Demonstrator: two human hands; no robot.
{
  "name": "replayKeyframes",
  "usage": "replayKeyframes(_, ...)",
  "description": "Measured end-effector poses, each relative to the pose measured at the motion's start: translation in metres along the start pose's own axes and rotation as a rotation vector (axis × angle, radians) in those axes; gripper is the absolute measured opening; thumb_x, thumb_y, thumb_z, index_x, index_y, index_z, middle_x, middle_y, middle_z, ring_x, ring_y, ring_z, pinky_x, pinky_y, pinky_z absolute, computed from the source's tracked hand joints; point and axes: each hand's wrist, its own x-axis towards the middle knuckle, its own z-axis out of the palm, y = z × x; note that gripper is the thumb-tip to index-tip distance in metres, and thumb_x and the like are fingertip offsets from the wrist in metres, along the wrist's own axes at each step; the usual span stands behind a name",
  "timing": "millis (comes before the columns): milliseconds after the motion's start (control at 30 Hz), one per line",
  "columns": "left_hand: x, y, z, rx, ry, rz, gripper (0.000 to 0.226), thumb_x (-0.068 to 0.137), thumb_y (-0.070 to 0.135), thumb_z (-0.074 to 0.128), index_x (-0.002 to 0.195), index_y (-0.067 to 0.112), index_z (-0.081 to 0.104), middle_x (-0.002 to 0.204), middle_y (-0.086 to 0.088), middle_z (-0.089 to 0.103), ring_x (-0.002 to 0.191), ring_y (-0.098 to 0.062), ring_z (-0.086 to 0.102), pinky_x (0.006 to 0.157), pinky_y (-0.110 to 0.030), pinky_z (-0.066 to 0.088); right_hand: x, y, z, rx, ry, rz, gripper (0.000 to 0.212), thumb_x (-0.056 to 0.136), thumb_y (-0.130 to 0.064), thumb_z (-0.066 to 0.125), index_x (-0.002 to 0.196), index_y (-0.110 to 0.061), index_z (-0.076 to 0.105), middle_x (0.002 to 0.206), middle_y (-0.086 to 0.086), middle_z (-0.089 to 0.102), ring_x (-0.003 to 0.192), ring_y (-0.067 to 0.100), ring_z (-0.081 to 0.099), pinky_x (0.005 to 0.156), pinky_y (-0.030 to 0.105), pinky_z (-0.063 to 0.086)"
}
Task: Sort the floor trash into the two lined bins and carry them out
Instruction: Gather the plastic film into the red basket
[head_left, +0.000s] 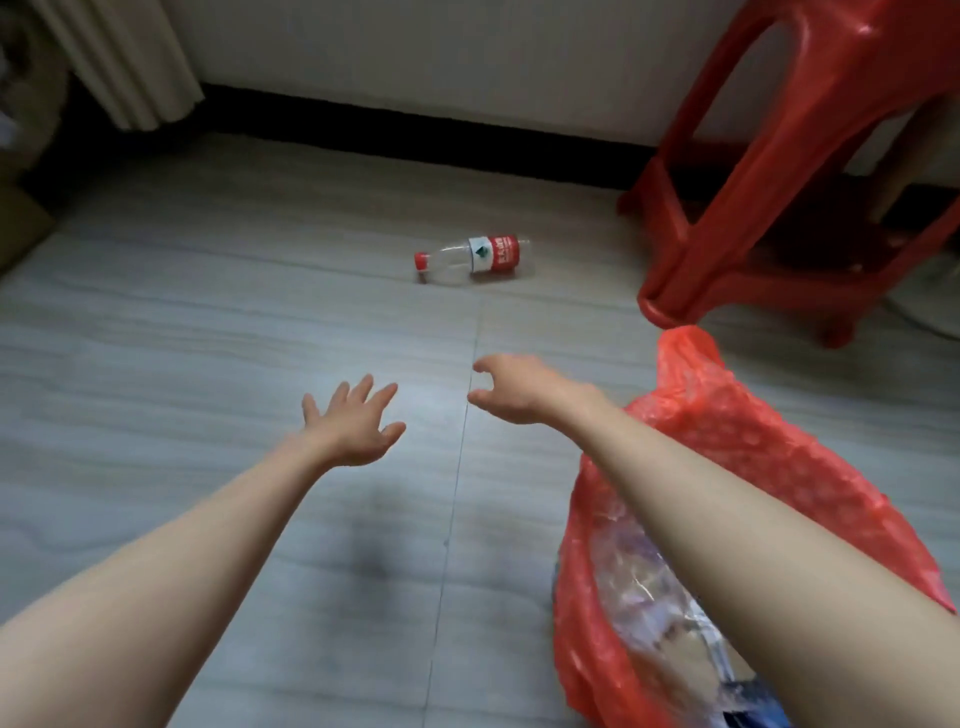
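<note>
Reaching: both arms stretch forward over the floor toward the plastic bottle, which lies on its side ahead, well apart from either hand, near the red stool.
Left hand: fingers spread straight, holding nothing.
Right hand: fingers loosely curled, also holding nothing.
Bin: the red-lined bin stands under the right forearm, clear plastic already inside.
Risk of rolling: the bottle looks empty and light; a glancing touch could send it toward the stool legs.
Risk of tipping: the right forearm passes just over the liner rim and could drag it or tip the bin.
</note>
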Motion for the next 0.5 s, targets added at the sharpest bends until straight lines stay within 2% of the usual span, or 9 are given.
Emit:
replayKeyframes(133, 0.037, -0.03, 0.036, -0.055, -0.106, -0.011, 0.061, 0.097, 0.048, 0.029, 0.149, 0.033, 0.001, 0.159, 0.001, -0.011, 0.146, -0.025, -0.007, 0.113, -0.058, 0.002, 0.07, 0.004, 0.056, -0.07, -0.175, 0.159, 0.062, 0.093, -0.033, 0.049, 0.147, -0.017, 0.023, 0.152, 0.012, 0.028, 0.138, 0.034, 0.028, 0.111, 0.041, 0.032)
replayKeyframes(233, 0.059, -0.047, 0.061, -0.067, -0.168, 0.008, 0.06, 0.098, 0.047, 0.029, 0.149, 0.033, 0.001, 0.158, 0.001, -0.014, 0.146, -0.025, -0.01, 0.114, -0.057, 0.003, 0.102, 0.012, 0.082, -0.03, -0.172, 0.242, 0.082, 0.089, -0.042, 0.057, 0.15, -0.028, 0.005, 0.159, 0.005, 0.002, 0.145, 0.034, 0.003, 0.112, 0.056, 0.022)
replayKeyframes(333, 0.079, -0.058, 0.084, -0.062, -0.213, 0.044, 0.059, 0.098, 0.047, 0.027, 0.148, 0.035, 0.0, 0.156, 0.0, -0.021, 0.145, -0.026, -0.016, 0.114, -0.058, 0.002, 0.131, 0.021, 0.104, -0.012, -0.189, 0.283, 0.106, 0.076, -0.055, 0.068, 0.148, -0.036, -0.008, 0.158, -0.001, -0.018, 0.145, 0.034, -0.013, 0.108, 0.066, 0.015)
replayKeyframes(400, 0.095, -0.061, 0.089, -0.063, -0.16, 0.076, 0.059, 0.098, 0.047, 0.028, 0.148, 0.038, -0.004, 0.155, 0.0, -0.025, 0.143, -0.028, -0.021, 0.113, -0.059, -0.001, 0.145, 0.027, 0.111, -0.02, -0.243, 0.31, 0.121, 0.066, -0.06, 0.073, 0.146, -0.04, -0.016, 0.154, -0.001, -0.03, 0.143, 0.037, -0.021, 0.106, 0.069, 0.013)
replayKeyframes(500, 0.131, -0.057, 0.082, -0.066, -0.004, 0.109, 0.059, 0.098, 0.044, 0.029, 0.148, 0.036, -0.001, 0.156, -0.002, -0.021, 0.144, -0.028, -0.02, 0.112, -0.059, -0.003, 0.164, 0.032, 0.11, -0.005, -0.316, 0.339, 0.133, 0.059, -0.058, 0.079, 0.141, -0.044, -0.025, 0.148, 0.003, -0.04, 0.138, 0.044, -0.027, 0.102, 0.073, 0.014)
